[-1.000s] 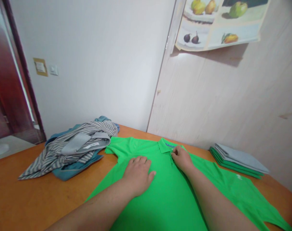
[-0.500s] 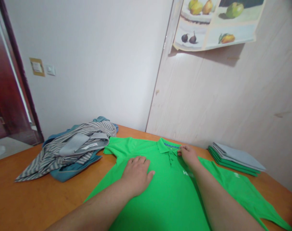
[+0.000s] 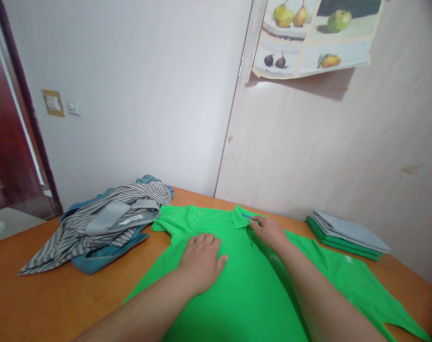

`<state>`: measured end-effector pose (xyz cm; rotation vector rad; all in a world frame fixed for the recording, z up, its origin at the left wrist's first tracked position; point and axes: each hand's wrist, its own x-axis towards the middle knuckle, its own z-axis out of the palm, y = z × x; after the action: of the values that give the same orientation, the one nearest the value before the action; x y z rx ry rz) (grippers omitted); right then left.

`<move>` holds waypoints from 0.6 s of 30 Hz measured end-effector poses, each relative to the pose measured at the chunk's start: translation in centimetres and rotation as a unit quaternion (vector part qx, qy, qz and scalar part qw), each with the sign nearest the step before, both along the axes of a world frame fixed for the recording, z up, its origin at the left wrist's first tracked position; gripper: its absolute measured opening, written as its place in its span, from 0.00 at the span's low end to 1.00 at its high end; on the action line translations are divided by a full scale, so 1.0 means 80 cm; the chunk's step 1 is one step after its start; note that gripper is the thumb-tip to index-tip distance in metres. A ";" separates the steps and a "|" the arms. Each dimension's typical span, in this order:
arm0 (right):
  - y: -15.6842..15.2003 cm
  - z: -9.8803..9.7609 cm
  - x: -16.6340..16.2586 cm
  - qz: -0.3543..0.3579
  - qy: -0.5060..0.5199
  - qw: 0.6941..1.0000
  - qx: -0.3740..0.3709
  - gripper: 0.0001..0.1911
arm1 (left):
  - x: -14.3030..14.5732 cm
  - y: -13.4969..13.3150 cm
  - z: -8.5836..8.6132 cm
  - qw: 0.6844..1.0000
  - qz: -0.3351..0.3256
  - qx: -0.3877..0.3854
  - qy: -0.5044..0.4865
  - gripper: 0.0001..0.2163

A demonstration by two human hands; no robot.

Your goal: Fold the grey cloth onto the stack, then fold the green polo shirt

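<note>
A bright green polo shirt (image 3: 237, 275) lies spread on the table in front of me, its collar toward the wall and one sleeve on each side. My left hand (image 3: 202, 261) rests flat on the shirt's chest, fingers stretched out and thumb apart. At the collar, my right hand (image 3: 269, 231) has its fingers closed on the shirt near the neck opening. The hand and forearm cover part of the placket and the white chest lettering. A fold of cloth runs down beneath my right forearm.
On the left of the orange-brown table (image 3: 19, 304) lies a loose heap of striped, grey and teal clothes (image 3: 109, 223). A neat stack of folded grey and green garments (image 3: 347, 235) sits at the back right. The wall (image 3: 158, 118) rises directly behind the table.
My right hand has moved left across the collar, carrying the shirt's right collar edge and placket inward. My left hand stays on the chest. The view has shifted slightly.
</note>
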<state>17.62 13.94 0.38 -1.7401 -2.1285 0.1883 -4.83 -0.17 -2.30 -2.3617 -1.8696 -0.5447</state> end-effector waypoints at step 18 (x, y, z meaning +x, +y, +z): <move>-0.038 -0.023 -0.049 0.013 -0.148 0.985 -0.089 0.51 | 0.000 0.000 -0.004 1.000 0.009 -0.004 -0.009 0.21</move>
<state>13.71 10.89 -1.46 -1.9457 -2.4105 0.1370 -4.87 -0.16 -2.65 -2.3515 -1.9019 -0.5590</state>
